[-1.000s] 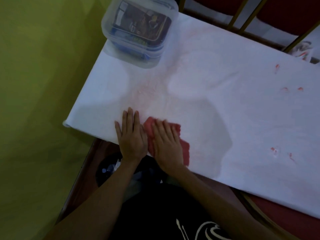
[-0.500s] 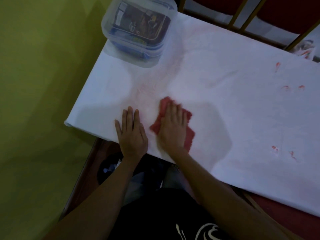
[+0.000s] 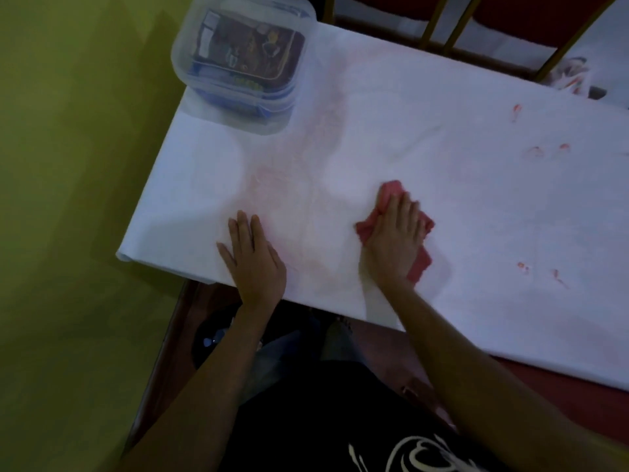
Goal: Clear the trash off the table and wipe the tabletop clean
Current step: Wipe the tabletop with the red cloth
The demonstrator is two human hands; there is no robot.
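Observation:
A white-covered table [image 3: 476, 206] fills the view. My right hand [image 3: 394, 240] presses flat on a red cloth [image 3: 388, 195] near the table's front edge, fingers straight over it. My left hand [image 3: 253, 257] rests flat on the tabletop to the left, a little apart from the cloth. A faint pink smear [image 3: 326, 131] runs from the front edge toward the back left. Small red stains dot the right side, one group near the back [image 3: 537, 151] and another near the front [image 3: 524, 267].
A clear plastic lidded box [image 3: 245, 59] with printed packets inside stands at the back left corner. Chair frames [image 3: 452, 25] line the far edge. A crumpled wrapper [image 3: 568, 74] lies at the far right edge. A green wall [image 3: 68, 199] is on the left.
My right hand has slid the red cloth rightward and away from my left hand, farther onto the table. My left hand has stayed in place.

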